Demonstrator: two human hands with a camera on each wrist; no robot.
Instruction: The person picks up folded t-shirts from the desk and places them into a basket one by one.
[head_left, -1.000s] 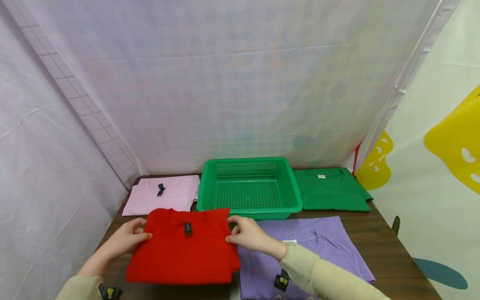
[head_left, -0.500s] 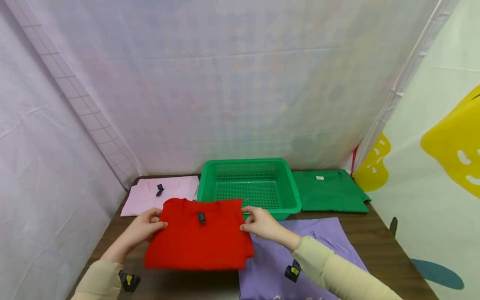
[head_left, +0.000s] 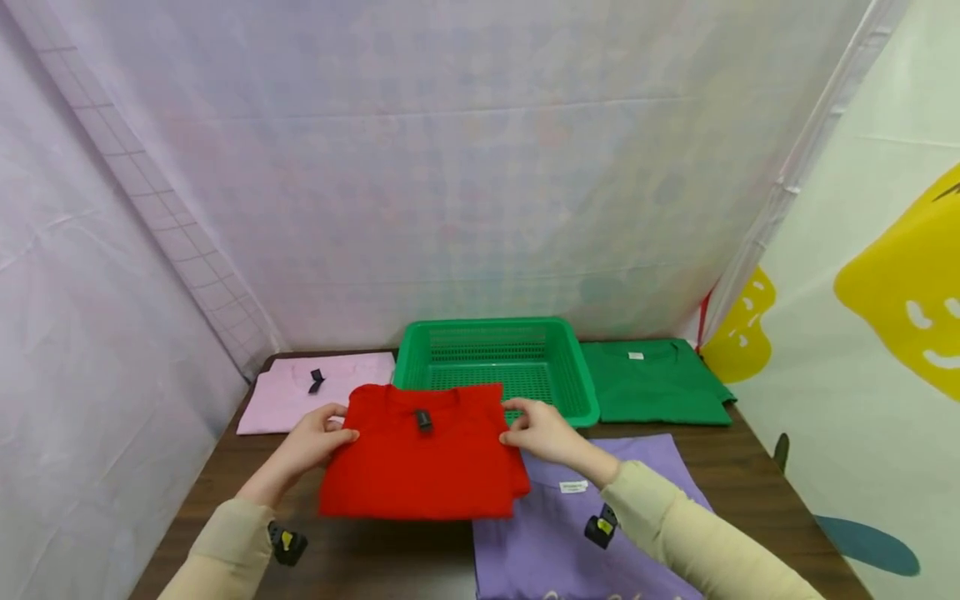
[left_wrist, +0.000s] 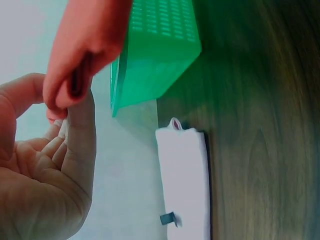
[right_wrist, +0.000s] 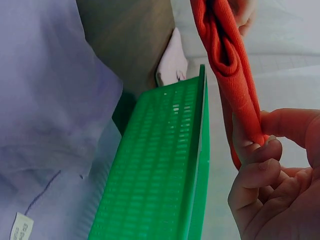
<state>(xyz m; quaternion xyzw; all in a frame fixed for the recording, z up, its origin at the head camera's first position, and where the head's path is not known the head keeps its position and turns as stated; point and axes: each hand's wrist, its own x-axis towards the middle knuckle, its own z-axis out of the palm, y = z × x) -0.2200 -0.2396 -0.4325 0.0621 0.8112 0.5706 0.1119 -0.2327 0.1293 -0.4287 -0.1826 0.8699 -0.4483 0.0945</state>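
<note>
Red shirt (head_left: 427, 471) pinched at both sides

My left hand (head_left: 318, 437) and right hand (head_left: 546, 433) each clamp a side edge between thumb and fingers — the folded cloth hangs above the table (head_left: 750, 467), overlapping my view of the green basket's (head_left: 587, 383) near rim. The pink shirt (head_left: 277, 404) lies left of it, the green shirt (head_left: 660, 392) right.

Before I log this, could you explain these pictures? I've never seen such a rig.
No machine here: a person's left grip and right grip, both bare hands, pinch a folded red shirt by its side edges, holding it above a dark table. The wide picture is taken from the head, the two closer ones from the wrists. On it are a green basket, a pink shirt to its left, a green shirt to its right, and a purple shirt nearer the person.
</note>
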